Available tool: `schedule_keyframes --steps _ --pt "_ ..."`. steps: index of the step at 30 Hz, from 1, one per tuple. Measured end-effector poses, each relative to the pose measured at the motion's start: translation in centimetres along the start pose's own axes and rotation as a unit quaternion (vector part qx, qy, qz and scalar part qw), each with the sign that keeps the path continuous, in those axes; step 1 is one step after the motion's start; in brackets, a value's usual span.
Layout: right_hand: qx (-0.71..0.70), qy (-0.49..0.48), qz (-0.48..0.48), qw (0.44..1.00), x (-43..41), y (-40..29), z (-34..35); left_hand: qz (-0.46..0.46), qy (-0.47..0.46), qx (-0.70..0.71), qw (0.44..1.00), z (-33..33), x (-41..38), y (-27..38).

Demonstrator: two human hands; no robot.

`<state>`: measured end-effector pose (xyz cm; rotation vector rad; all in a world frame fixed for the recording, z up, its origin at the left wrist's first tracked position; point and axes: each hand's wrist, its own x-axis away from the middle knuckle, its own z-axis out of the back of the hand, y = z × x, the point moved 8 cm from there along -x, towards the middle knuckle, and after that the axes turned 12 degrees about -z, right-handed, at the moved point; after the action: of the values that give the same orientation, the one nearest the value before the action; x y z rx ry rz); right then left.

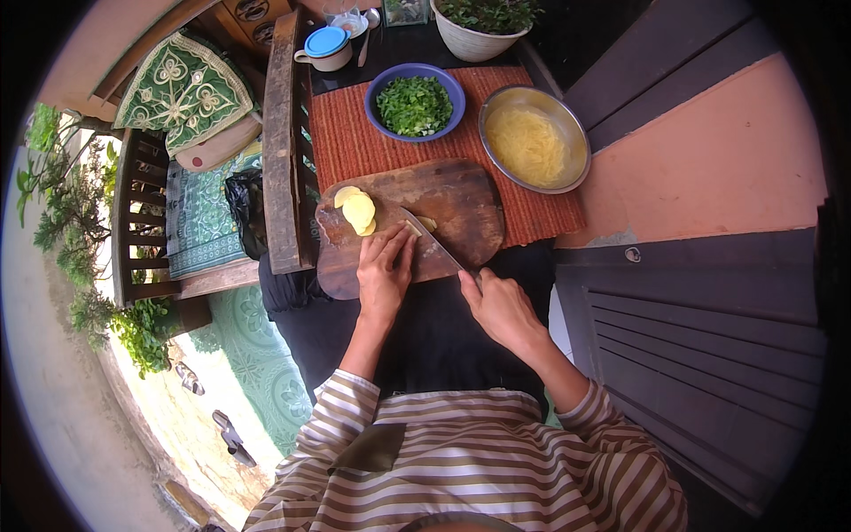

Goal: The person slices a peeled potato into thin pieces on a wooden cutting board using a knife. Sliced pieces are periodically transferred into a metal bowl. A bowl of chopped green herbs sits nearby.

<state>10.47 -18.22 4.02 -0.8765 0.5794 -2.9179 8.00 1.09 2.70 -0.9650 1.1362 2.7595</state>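
Note:
My right hand (pixel 502 306) is closed around the handle of a kitchen knife (pixel 439 246), its blade angled across the wooden cutting board (pixel 465 199). My left hand (pixel 385 269) presses its fingertips on pale yellow cut pieces (pixel 413 228) beside the blade; they look like potato. A few more pieces lie just past the blade. Left of these, a small overlapping pile of round yellow slices (pixel 358 211) rests on the board. Beyond the board stand a blue bowl (pixel 459 100) of chopped green leaves (pixel 413 106) and a steel bowl (pixel 584 156) holding thin yellow shreds (pixel 528 146).
An orange woven mat (pixel 339 143) lies under the bowls. Behind it are a lidded cup (pixel 326 50), a spoon (pixel 364 50) and a white plant pot (pixel 475 41). A wooden armrest (pixel 282 146) borders the left side, with a dark door (pixel 698 319) at the right.

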Motion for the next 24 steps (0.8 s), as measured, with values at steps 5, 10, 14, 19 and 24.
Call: schedule_keyframes --steps 5,10,14,19,24 --pt "0.011 0.017 0.013 1.000 0.8 -0.2 0.3 -0.006 -0.005 0.001 1.000 -0.1 0.0 0.0" --pt "0.029 0.012 -0.008 0.999 1.4 -0.5 0.9 -0.005 -0.008 0.004 1.000 -0.1 0.0 -0.2" --pt "0.040 0.009 -0.021 0.999 1.6 -0.8 1.2 -0.003 -0.007 0.005 1.000 0.0 0.0 -0.2" --pt "0.039 0.004 -0.029 0.999 0.9 -0.3 0.2 -0.002 -0.004 0.007 1.000 0.1 -0.2 0.0" --pt "0.035 0.012 -0.020 0.999 0.3 0.1 -0.8 0.002 -0.003 0.006 1.000 0.1 -0.2 0.1"
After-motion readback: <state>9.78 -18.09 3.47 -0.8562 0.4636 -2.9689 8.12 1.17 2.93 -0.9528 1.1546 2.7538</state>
